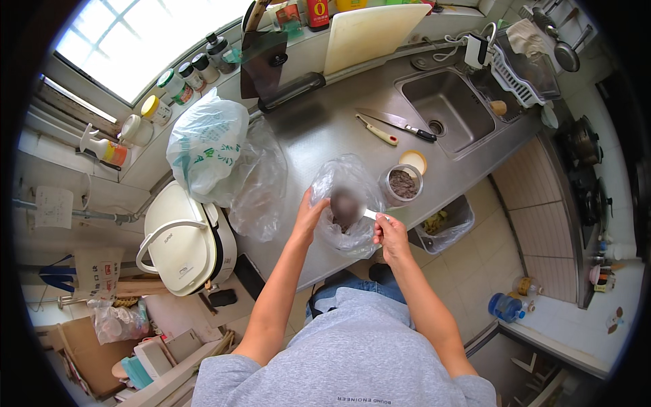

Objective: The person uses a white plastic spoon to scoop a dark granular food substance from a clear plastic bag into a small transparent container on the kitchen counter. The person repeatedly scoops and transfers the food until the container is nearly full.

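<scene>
A clear plastic bag [363,241] lies opened out on the steel counter. My left hand [306,219] grips its left rim, thumb toward the mouth. Dark brown crumbly stuff [342,225] shows inside, partly covered by a blurred dark patch. In my right hand [391,236] is the white handle [374,215] of a utensil reaching over the bag; its far end is lost in the blur, so I cannot tell its kind. Just right of the bag stands a lidless clear jar [403,185] of similar brown crumbly stuff. Its likely lid [413,162], pale with a yellow rim, rests behind it.
A black-handled kitchen knife [402,123] and a cream-handled knife [377,131] lie beside the sink [450,109]. Left stand a stuffed white plastic bag [206,147], a crumpled clear bag [259,198] and a white rice cooker [185,244]. A lined bin [450,239] sits below the counter edge.
</scene>
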{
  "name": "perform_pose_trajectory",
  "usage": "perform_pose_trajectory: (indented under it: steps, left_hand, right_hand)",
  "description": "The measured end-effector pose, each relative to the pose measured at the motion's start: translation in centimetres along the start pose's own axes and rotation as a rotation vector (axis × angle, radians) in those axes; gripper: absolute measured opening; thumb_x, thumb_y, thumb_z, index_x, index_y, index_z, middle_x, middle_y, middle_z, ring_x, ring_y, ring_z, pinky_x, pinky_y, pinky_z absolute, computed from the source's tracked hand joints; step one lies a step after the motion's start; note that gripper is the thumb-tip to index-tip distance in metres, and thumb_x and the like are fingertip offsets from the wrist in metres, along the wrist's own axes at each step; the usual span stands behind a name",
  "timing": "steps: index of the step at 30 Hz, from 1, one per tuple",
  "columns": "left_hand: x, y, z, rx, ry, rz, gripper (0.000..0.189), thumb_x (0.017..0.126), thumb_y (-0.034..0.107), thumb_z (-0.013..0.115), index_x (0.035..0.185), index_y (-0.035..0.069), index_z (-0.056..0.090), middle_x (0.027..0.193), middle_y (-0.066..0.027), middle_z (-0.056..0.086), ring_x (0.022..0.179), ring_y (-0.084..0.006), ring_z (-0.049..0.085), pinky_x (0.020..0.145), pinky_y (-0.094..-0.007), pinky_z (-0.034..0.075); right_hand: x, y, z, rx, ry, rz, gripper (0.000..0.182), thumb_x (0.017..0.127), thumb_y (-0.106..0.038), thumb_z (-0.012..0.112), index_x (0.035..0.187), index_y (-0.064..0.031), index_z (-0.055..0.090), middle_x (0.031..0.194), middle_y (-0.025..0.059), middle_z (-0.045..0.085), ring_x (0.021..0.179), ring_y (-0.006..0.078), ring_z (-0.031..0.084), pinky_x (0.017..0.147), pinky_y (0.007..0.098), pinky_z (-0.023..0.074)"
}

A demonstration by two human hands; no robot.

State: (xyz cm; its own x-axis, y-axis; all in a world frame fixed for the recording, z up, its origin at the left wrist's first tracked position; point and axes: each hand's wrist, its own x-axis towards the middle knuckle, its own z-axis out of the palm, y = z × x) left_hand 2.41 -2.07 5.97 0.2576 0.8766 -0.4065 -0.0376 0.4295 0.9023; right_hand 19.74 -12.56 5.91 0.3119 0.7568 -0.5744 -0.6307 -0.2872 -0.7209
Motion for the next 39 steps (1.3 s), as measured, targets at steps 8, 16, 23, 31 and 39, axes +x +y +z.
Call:
perform_pose_trajectory:
  steps: [8,16,23,31,39]
  left_hand:
    - [0.8,-0.3,0.9,0.013,0.034,-0.021,0.082,0.073,0.029,0.065,0.137,-0.002,0.024,0.133,-0.0168,0.038,0.124,-0.0259,0.035,0.102,-0.0333,0.025]
    - [1.0,-0.2,1.3,0.0,-0.006,-0.008,0.078,0.073,0.029,0.065,0.136,0.001,0.028,0.133,-0.0163,0.039,0.124,-0.0259,0.035,0.102,-0.0341,0.025]
    - [0.6,0.5,1.8,0.018,0.024,-0.065,0.078,0.075,0.027,0.063,0.138,0.002,0.024,0.133,-0.0155,0.038,0.124,-0.0246,0.034,0.102,-0.0337,0.025]
    - [0.9,-0.2,1.4,0.03,0.066,-0.049,0.072,0.074,0.024,0.064,0.134,0.002,0.031,0.125,-0.0126,0.045,0.117,-0.0227,0.042,0.099,-0.0336,0.03]
    - [0.6,-0.5,1.1,-0.007,0.07,-0.055,0.07,0.074,0.023,0.065,0.133,0.002,0.033,0.124,-0.0121,0.047,0.116,-0.0218,0.043,0.098,-0.0328,0.031]
  right_hand:
    - [-1.6,-3.5,-0.3,0.039,-0.015,-0.024,0.018,0.087,-0.019,0.058,0.089,-0.0007,0.059,0.064,-0.0012,0.049,0.051,0.005,0.043,0.04,0.02,0.039]
    - [-3.0,-9.1,-1.7,0.057,0.019,-0.132,0.016,0.087,-0.018,0.058,0.088,-0.0017,0.058,0.064,-0.0016,0.048,0.054,0.0047,0.043,0.04,0.0196,0.0381]
    - [-1.5,-10.6,-4.4,-0.148,0.118,-0.287,0.018,0.087,-0.017,0.058,0.092,0.0006,0.061,0.064,0.0001,0.05,0.052,0.0058,0.045,0.039,0.0212,0.0384]
    - [-0.1,-10.1,-2.7,-1.548,0.051,-1.065,0.017,0.08,-0.007,0.057,0.095,0.0007,0.06,0.079,0.0129,0.055,0.079,0.0302,0.053,0.069,0.0381,0.0453]
    - [-1.2,-10.8,-3.1,-1.394,0.092,-1.047,0.015,0.08,-0.006,0.058,0.092,0.0009,0.061,0.076,0.0133,0.054,0.075,0.0303,0.052,0.065,0.0394,0.0438]
